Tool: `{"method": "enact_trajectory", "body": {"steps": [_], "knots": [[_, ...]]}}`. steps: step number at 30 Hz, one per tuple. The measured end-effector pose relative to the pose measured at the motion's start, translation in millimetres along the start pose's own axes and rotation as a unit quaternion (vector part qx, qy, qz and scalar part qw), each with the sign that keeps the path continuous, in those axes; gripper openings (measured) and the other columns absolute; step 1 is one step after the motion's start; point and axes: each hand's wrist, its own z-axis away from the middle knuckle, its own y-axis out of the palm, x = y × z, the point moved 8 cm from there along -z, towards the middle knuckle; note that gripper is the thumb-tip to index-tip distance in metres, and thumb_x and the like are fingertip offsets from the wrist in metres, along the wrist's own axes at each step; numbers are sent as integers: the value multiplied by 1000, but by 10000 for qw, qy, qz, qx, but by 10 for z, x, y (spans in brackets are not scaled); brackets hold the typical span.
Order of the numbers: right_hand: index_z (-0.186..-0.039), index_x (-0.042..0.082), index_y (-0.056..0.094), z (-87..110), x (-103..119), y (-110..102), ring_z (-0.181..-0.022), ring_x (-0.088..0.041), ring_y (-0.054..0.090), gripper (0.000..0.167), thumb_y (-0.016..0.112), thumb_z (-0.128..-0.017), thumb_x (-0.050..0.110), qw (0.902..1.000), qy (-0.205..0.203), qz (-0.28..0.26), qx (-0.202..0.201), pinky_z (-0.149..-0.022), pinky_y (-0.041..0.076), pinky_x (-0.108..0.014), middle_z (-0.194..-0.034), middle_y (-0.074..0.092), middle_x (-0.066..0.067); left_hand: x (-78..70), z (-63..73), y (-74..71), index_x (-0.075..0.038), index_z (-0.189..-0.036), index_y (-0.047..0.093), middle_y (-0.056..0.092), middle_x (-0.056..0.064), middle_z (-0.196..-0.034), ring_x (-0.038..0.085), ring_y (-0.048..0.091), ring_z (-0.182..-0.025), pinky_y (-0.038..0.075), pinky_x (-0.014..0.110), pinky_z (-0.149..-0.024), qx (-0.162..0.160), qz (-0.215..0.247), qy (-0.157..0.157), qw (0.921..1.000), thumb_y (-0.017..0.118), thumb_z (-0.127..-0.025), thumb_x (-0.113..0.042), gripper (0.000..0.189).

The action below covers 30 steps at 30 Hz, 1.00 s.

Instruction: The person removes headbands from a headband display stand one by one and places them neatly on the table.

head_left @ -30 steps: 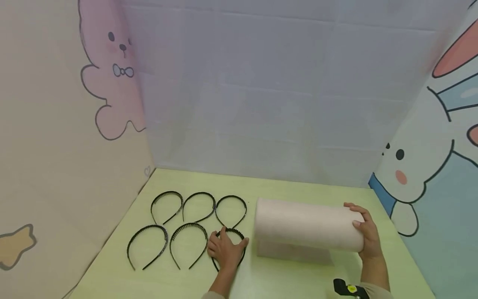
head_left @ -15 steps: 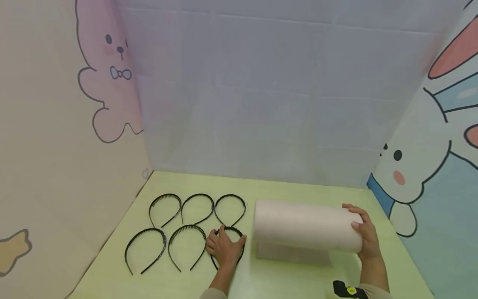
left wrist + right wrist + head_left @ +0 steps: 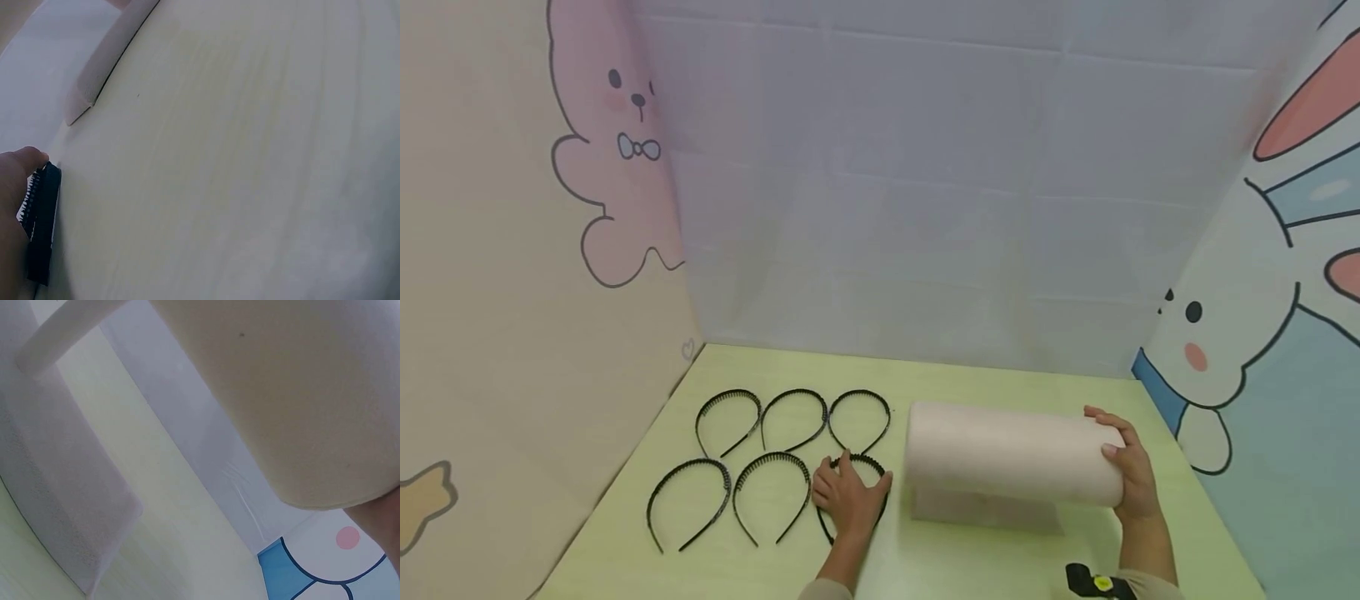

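My left hand (image 3: 850, 496) grips a black toothed headband (image 3: 880, 471) that lies on the table, the front-right one of two rows. The left wrist view shows a finger or thumb (image 3: 19, 175) against the end of the black band (image 3: 47, 212); the rest of that grip is out of sight. With my right hand (image 3: 1135, 475) I hold the right end of a white, cloth-like display roll (image 3: 1011, 454), thumb in front and fingers over the far side. A post (image 3: 69, 334) joins this roll to a flat base (image 3: 62, 462).
Several other black headbands lie left of my left hand, among them a front-middle one (image 3: 772, 457) and a back-right one (image 3: 860, 393). The pale yellow-green table (image 3: 985, 567) meets a plain back wall (image 3: 865, 250). Cartoon-printed walls stand at both sides.
The head view has drifted slightly, so everything sits a little further left. Both hands keep their places on the headband and the roll.
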Motion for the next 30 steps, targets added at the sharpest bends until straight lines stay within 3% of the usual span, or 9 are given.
{"method": "enact_trajectory", "body": {"steps": [6, 10, 14, 16, 18, 23, 25, 27, 30], "knots": [[-132, 6, 46, 48, -30, -73, -108, -16, 46, 40, 33, -96, -2, 9959, 459, 538, -560, -74, 47, -30, -134, 46, 1, 15, 11, -103, -5, -123, 54, 32, 25, -128, 41, 21, -118, 15, 57, -92, -87, 184, 6, 9998, 83, -58, -49, 84], [-139, 11, 41, 165, -20, -162, -107, -13, 43, 41, 42, -98, 6, 9791, 1029, 1213, -1265, -69, 46, -26, -134, 43, 6, 10, 51, -257, -6, -122, 55, 32, 24, -126, 40, 22, -116, 16, 57, -90, -253, 466, 44, 9986, 84, -58, -46, 80], [-137, 15, 48, 326, -6, -270, -109, -11, 44, 43, 54, -95, 13, 9440, 1294, 1713, -2506, -66, 44, -15, -126, 50, 12, -11, 79, -477, -8, -119, 56, 34, 23, -124, 41, 24, -115, 17, 57, -88, -544, 620, 233, 9963, 85, -58, -42, 76], [-133, 14, 54, 395, 28, -300, -106, -10, 48, 41, 59, -92, 13, 9246, 1177, 1896, -3086, -64, 43, -11, -122, 54, 11, -32, 90, -569, -8, -117, 57, 35, 23, -123, 41, 25, -113, 18, 56, -86, -630, 687, 337, 9951, 85, -58, -41, 74], [-129, 10, 57, 423, 72, -300, -103, -10, 51, 38, 61, -91, 12, 9128, 941, 2029, -3416, -63, 44, -10, -118, 56, 8, -55, 90, -640, -9, -116, 57, 35, 22, -122, 41, 25, -112, 19, 56, -84, -678, 739, 439, 9940, 85, -58, -39, 71], [-124, 8, 60, 409, 176, -255, -95, -5, 55, 36, 64, -89, 12, 8931, 490, 2814, -3474, -67, 43, -9, -108, 60, 12, -108, 55, -817, -8, -114, 58, 38, 21, -120, 41, 27, -109, 20, 56, -81, -807, 863, 729, 9903, 84, -60, -36, 67], [-123, 8, 62, 425, 232, -231, -92, 1, 54, 35, 64, -89, 15, 8748, 385, 3398, -3433, -69, 41, -8, -103, 59, 17, -116, 34, -888, -7, -114, 58, 39, 21, -121, 41, 27, -109, 20, 57, -81, -794, 826, 817, 9900, 84, -60, -35, 66], [-120, 7, 63, 465, 294, -196, -90, 9, 51, 33, 64, -88, 17, 8497, 228, 4021, -3404, -72, 39, -6, -99, 57, 20, -118, 12, -963, -7, -115, 58, 38, 21, -122, 41, 27, -109, 21, 57, -80, -747, 763, 884, 9904, 84, -62, -35, 65], [-116, 3, 63, 520, 384, -105, -91, 18, 44, 32, 63, -87, 15, 8128, -169, 4864, -3200, -77, 34, -4, -99, 62, 10, -106, -25, -1089, -7, -115, 59, 37, 23, -123, 42, 27, -109, 21, 57, -79, -696, 673, 1007, 9902, 84, -64, -33, 62]]}}
